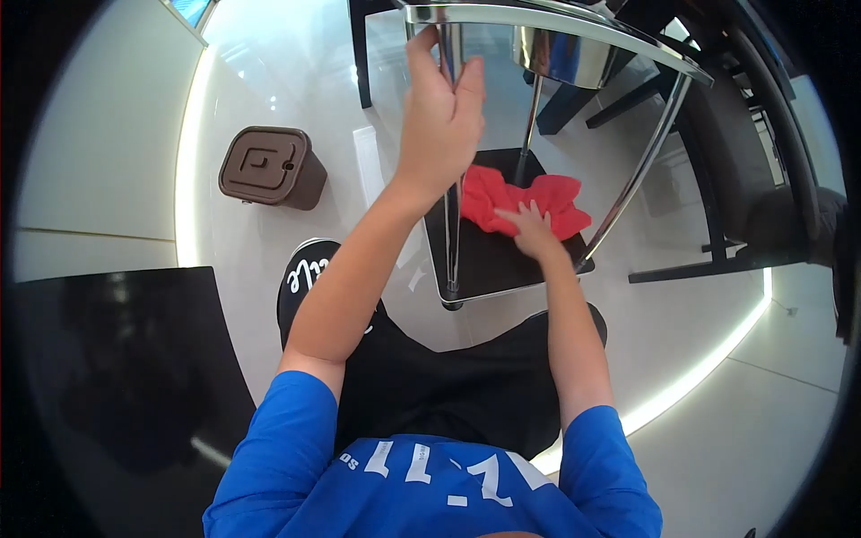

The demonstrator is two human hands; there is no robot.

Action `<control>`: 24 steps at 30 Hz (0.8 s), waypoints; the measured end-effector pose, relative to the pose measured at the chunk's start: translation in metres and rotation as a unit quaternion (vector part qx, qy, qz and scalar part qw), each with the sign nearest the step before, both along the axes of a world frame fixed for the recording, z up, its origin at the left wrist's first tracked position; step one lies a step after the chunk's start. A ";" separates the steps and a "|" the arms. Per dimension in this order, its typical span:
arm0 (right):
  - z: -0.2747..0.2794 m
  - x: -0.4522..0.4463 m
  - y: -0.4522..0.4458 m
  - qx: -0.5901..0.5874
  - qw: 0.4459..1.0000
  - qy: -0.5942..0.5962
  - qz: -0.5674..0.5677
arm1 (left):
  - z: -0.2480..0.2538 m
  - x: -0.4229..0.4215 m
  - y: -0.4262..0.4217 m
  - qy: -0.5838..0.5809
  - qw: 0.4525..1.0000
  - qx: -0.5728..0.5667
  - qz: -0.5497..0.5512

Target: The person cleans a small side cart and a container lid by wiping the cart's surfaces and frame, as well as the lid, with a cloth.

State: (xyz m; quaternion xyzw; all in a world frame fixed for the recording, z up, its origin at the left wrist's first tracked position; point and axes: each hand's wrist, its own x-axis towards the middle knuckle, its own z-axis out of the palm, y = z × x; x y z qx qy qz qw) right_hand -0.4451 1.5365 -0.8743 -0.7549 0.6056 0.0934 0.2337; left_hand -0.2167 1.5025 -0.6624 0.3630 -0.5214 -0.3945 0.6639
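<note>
A small stand with chrome legs and a black lower shelf (502,269) is in front of me. My left hand (441,117) is raised to its near left leg (453,58), just under the top rim, with thumb and fingers closed around the metal. A crumpled red cloth (560,193) lies across the middle of the lower shelf. My right hand (533,231) rests on the cloth with its fingers spread, pressing from above between the legs. Part of the cloth is hidden behind the leg on the left.
A brown lidded bin (273,168) stands on the glossy tiled floor to the left. Dark chairs (731,134) crowd the right side. A black panel (134,377) is at lower left. A metal bowl-like part (563,58) hangs beneath the stand's top.
</note>
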 end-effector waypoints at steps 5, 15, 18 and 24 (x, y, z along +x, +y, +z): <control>0.028 0.047 0.014 0.083 0.996 -0.002 0.029 | -0.005 0.000 -0.012 -0.067 0.996 -0.035 0.053; -0.058 0.053 -0.050 0.116 0.991 -0.060 0.043 | -0.007 -0.001 -0.001 -0.078 0.996 -0.010 0.044; -0.098 0.050 -0.062 0.096 0.986 -0.114 0.078 | -0.009 -0.004 -0.006 -0.062 0.994 -0.049 0.072; -0.145 0.131 -0.105 0.102 0.965 -0.146 0.191 | -0.017 0.002 -0.015 -0.065 0.990 -0.067 0.109</control>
